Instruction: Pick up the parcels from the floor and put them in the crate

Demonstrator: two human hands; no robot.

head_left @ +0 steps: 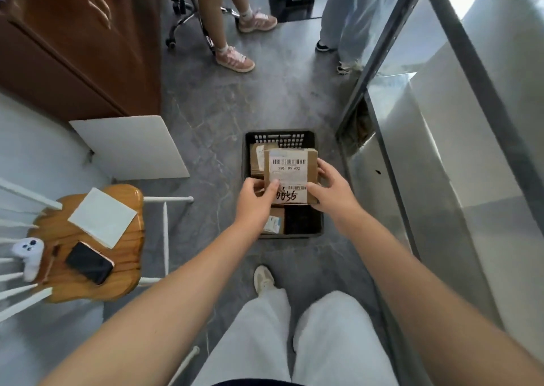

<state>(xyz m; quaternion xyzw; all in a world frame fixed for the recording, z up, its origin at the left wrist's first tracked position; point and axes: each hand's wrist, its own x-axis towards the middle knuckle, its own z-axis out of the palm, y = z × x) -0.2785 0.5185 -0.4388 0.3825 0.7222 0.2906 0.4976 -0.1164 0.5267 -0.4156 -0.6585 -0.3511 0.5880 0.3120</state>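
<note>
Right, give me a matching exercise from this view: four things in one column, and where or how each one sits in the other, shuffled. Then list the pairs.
Things
1. labelled parcel
2. black crate
3. smartphone
4. pink sneakers

States
A. standing on the floor, other parcels inside
B. worn on a person's feet
C. gripped by the left hand and right hand
D. lying on the wooden chair seat

Pairs: 1-C, 2-A, 3-D, 4-B
</note>
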